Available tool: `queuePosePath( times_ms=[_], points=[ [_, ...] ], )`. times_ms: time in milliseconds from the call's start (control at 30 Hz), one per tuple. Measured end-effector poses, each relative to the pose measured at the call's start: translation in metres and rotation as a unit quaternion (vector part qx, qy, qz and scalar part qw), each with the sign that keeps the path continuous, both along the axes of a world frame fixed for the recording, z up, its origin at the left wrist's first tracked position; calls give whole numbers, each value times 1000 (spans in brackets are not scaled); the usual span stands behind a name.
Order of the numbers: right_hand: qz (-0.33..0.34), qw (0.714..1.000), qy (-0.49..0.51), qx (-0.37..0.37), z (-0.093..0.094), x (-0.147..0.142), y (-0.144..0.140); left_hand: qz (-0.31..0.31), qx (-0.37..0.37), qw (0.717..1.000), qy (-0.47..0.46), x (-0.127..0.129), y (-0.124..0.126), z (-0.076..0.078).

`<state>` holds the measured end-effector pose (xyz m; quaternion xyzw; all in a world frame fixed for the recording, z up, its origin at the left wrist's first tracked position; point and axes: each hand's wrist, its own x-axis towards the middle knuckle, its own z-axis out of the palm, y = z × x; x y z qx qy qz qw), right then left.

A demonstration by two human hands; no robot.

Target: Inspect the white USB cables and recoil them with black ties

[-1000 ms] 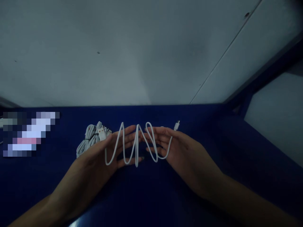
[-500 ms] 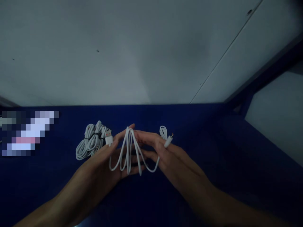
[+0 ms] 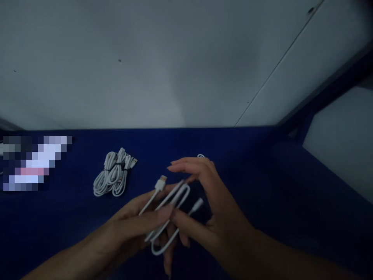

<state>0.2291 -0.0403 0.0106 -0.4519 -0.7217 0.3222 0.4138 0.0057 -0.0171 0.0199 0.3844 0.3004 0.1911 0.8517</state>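
Note:
A white USB cable (image 3: 184, 194), folded into a loose bundle of loops, is between my two hands. My left hand (image 3: 134, 223) is closed on it, thumb across the loops and fingers behind. The cable's USB plug (image 3: 161, 183) sticks up above the left thumb, and its other, smaller plug (image 3: 198, 204) points toward my right palm. My right hand (image 3: 205, 198) holds the loops with its thumb near the left thumb tip, while its index and middle fingers arch above the cable. Part of the bundle is hidden by the thumbs and slightly blurred.
Several coiled white cables (image 3: 112, 175) with black ties lie on the blue table (image 3: 163, 146), left of my hands. Another white cable loop (image 3: 201, 156) shows behind my right hand. A pixelated bright object (image 3: 37, 163) lies far left. A grey-white panel (image 3: 145, 77) rises behind.
The cable bundle has turned from hanging upright to slanted and sits lower. My right hand has rolled over, and its thumb now presses on the loops. Both plugs have shifted with the bundle.

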Motion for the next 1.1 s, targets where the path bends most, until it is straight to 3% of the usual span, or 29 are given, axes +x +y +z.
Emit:
queuePosePath(
  times_ms=[133, 233, 333, 400, 600, 667, 867, 967, 1100],
  points=[
    [29, 990, -68, 118, 1, 2, 0, -29, -26, 999, 20, 2, -1, 3],
    [62, 967, -94, 230, -1, 2, 4, -31, -41, 999, 11, 1, 0, 2],
    [52, 934, -94, 341, -8, -1, 10, -43, -39, 998, 7, 0, 3, 3],
    [30, 922, -109, 370, -12, -3, 13, -46, -41, 998, 7, 0, 3, 5],
    [-18, 891, -168, 421, -12, -4, 9, -18, -95, 994, 51, -2, -1, 6],
    [-14, 897, -161, 411, -11, -5, 7, -19, -95, 992, 81, -3, -2, 6],
    [19, 949, -155, 273, -17, -6, 12, -16, -45, 995, 82, 2, 2, 8],
    [-26, 944, -129, 303, -19, -7, 13, -2, -27, 993, 115, 1, 1, 4],
    [-76, 932, -131, 330, -16, -8, 13, 58, 100, 970, 215, -7, -9, -7]
  ],
)
